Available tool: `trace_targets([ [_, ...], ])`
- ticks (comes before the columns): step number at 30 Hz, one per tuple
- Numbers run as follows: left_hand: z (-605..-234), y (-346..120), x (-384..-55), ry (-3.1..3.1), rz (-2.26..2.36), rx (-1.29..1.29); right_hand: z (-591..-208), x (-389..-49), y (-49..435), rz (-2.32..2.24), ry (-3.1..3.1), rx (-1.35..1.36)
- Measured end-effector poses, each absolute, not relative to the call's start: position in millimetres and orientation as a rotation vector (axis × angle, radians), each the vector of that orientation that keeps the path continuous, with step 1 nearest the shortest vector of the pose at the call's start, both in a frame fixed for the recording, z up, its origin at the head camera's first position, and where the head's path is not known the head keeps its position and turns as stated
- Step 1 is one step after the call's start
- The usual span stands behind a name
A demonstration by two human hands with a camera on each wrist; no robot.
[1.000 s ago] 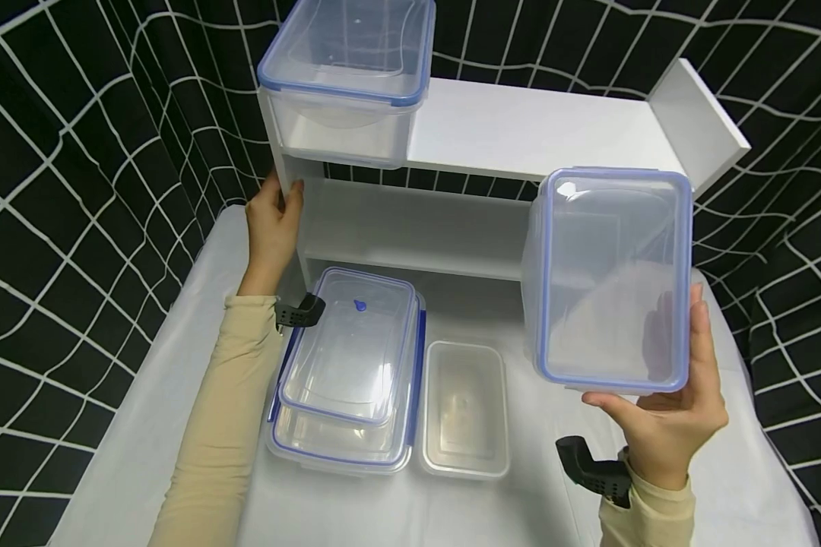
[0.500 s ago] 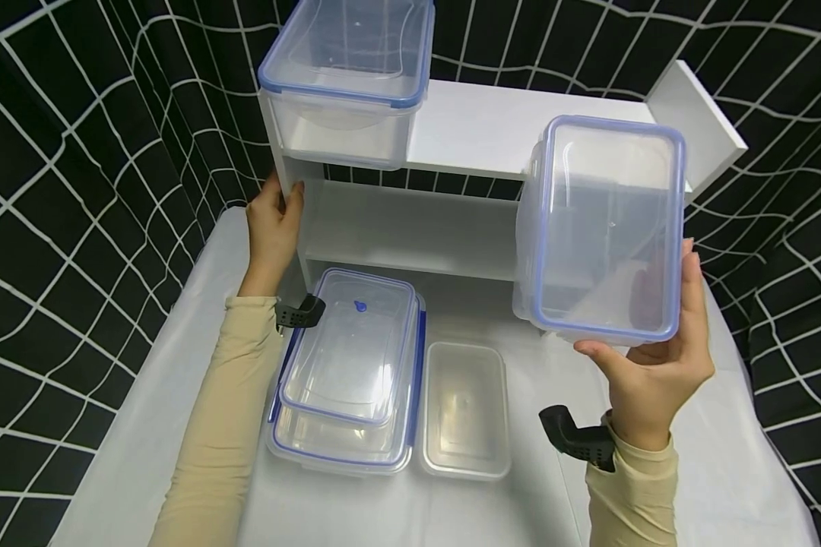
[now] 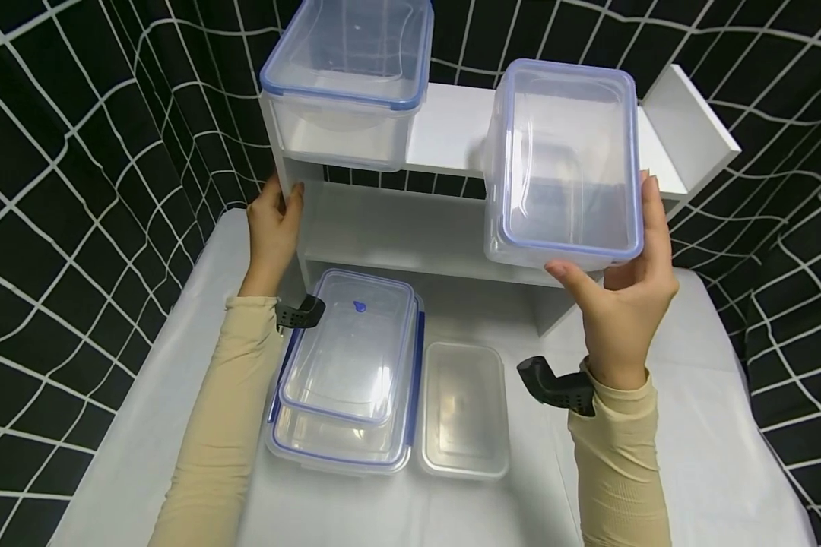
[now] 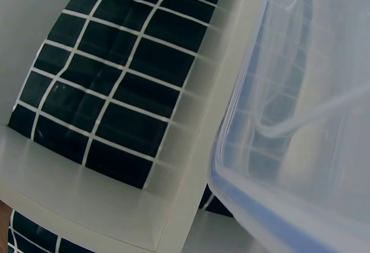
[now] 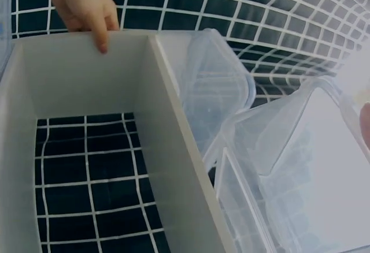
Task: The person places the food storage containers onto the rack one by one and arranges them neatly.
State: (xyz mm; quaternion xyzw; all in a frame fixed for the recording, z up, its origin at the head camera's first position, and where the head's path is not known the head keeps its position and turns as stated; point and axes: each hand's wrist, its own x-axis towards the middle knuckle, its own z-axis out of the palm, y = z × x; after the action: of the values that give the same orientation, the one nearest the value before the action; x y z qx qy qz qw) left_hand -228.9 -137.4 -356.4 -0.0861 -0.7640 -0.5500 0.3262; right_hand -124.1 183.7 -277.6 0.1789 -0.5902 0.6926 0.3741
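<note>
My left hand [image 3: 272, 235] grips the left side panel of a white shelf unit [image 3: 410, 228]; the right wrist view also shows this hand, fingertips over the panel edge. With my right hand [image 3: 626, 304] I hold a clear food storage container [image 3: 568, 163] with a blue-rimmed lid, fingers along its right side and thumb at its lower front edge. It is tilted, its lid facing me, and overlaps the top shelf board in the head view. Another clear container with a blue-rimmed lid [image 3: 349, 83] stands on the top board's left end.
On the white-covered table [image 3: 472, 516], a smaller blue-rimmed container [image 3: 356, 349] lies over a larger one [image 3: 335, 448], below the shelf's left half. Beside them is a low frosted container [image 3: 465, 410]. A dark grid-patterned curtain [image 3: 48, 304] surrounds the table. An upright white panel [image 3: 691, 125] ends the top board.
My right hand has raised the container and carried it leftward and back, from in front of the shelf to the top board's height. My left hand stays on the side panel.
</note>
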Motion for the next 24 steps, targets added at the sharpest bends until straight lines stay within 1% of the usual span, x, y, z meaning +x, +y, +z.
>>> trace_targets([
  [14, -356, -135, -228, -2.018, -1.424, -0.226, -257, -145, 160, 1.868, -1.539, 0.432],
  [24, -357, -136, -229, -2.015, -1.396, -0.212, -254, -153, 168, 1.904, -1.627, 0.517],
])
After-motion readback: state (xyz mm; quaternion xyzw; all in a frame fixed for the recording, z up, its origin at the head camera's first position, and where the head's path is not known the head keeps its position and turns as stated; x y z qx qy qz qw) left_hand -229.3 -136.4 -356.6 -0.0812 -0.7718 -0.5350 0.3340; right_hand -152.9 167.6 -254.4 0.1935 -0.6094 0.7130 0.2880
